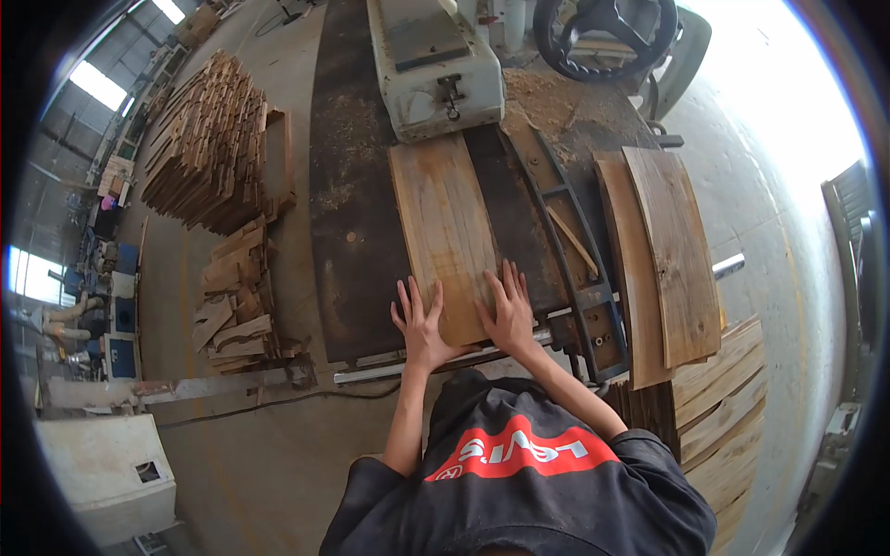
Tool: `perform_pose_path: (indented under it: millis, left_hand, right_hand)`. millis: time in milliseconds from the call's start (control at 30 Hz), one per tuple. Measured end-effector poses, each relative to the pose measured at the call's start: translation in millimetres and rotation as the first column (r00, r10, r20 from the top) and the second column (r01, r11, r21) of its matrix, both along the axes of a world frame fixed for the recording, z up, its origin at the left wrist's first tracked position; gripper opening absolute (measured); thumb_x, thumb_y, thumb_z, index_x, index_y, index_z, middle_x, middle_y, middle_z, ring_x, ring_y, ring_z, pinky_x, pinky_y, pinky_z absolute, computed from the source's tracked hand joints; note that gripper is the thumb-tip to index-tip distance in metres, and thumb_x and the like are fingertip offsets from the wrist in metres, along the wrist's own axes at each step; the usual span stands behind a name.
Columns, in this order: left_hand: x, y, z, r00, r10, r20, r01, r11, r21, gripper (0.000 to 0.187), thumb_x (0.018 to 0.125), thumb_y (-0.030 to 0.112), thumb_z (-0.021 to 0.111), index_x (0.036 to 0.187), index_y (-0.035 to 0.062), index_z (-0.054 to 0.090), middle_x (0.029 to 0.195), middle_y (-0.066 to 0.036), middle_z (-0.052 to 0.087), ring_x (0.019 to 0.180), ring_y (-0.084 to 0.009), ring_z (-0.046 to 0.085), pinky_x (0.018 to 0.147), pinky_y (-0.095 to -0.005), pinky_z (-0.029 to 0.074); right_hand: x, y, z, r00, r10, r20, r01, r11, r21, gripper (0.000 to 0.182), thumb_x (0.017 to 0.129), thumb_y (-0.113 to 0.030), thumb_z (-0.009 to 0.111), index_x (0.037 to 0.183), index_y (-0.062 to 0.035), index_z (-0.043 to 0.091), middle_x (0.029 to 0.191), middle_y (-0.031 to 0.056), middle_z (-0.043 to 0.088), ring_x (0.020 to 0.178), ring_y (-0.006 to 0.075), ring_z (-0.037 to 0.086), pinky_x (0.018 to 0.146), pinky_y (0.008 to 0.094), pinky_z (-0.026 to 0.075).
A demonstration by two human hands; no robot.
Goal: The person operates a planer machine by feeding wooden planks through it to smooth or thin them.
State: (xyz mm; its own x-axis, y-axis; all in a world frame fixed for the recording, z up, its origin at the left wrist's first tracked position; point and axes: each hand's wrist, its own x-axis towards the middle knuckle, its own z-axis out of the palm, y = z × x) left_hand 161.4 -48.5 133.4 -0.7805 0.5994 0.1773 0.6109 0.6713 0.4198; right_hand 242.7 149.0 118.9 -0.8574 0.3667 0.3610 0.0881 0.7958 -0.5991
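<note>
A long wooden board [445, 213] lies flat on the dark machine table [357, 250], its far end reaching under the pale machine housing [445, 93]. My left hand [423, 326] rests at the board's near left edge, fingers spread. On the near right edge lies my right hand [508, 310], also with fingers apart. Both palms are close to the table's front edge. To the right of the board runs a black metal fence [575, 250] with a thin wood strip [573, 241] inside its frame.
Two wide boards [672, 250] lie stacked right of the fence, above more planks [723, 417]. A tall stack of boards [209, 139] and a pile of offcuts [236, 296] stand at left. A black handwheel [607, 37] and sawdust [556, 97] are at the back.
</note>
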Motion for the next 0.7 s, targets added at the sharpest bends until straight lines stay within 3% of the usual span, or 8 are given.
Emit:
perform_pose_path:
  millis: [200,333,700]
  left_hand:
    - [-33.2,18.2,-6.2,0.999,0.021,-0.027,-0.022,0.999,-0.042,0.162,0.041,0.081,0.098,0.176,0.0157,0.037,0.181,-0.036,0.015,0.17,-0.0535,0.009,0.126,-0.0781,0.014]
    - [-51.6,26.9,-4.8,0.999,0.013,-0.049,-0.015,1.0,-0.025,0.161,0.042,0.089,0.093,0.174,0.014,0.04,0.18,-0.036,0.017,0.169,-0.0534,0.01,0.127,-0.0778,0.014]
    - [-128.8,60.4,-4.4,0.998,0.018,-0.056,-0.014,0.998,0.062,0.158,0.044,0.088,0.094,0.172,0.0109,0.044,0.179,-0.039,0.019,0.169,-0.0525,0.012,0.131,-0.0724,0.014]
  right_hand:
    - [-41.7,17.3,3.9,0.996,-0.067,-0.061,0.069,0.997,0.022,0.053,0.099,-0.023,0.075,0.147,-0.0049,0.062,0.162,0.035,0.051,0.149,0.0521,0.052,0.127,0.057,0.041]
    - [-62.8,24.5,2.9,0.996,-0.081,-0.047,0.082,0.996,0.023,0.051,0.1,-0.025,0.074,0.147,-0.0059,0.063,0.162,0.0346,0.052,0.15,0.0518,0.051,0.127,0.0571,0.041]
    - [-144.7,59.7,11.0,0.998,-0.058,-0.038,0.059,0.998,0.031,0.052,0.101,-0.025,0.073,0.147,-0.005,0.062,0.161,0.0353,0.052,0.15,0.053,0.051,0.127,0.0578,0.041]
